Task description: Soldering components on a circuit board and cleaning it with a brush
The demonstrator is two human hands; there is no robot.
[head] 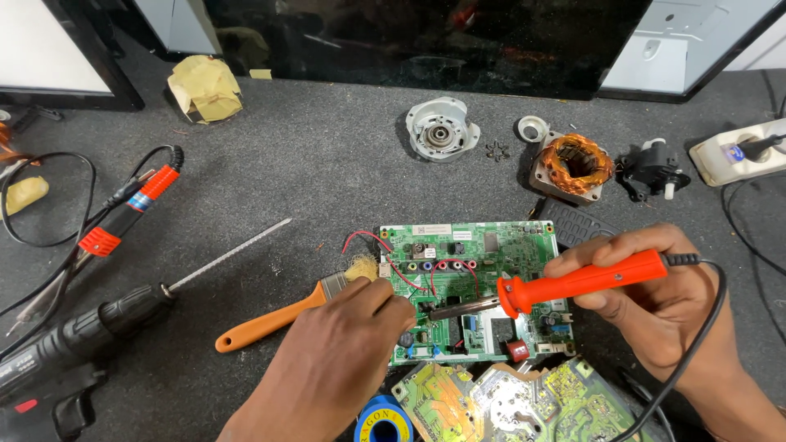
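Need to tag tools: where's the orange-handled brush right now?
In the head view, the orange-handled brush lies on the grey mat left of the green circuit board, its bristle end by the left hand.

Left hand [348,344] pinches; right hand [655,303] in closed grip.

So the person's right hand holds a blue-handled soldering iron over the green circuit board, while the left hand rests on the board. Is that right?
Not quite: the handle is orange, not blue. The head view shows the right hand holding an orange-handled soldering iron over the green circuit board, while the left hand rests on the board.
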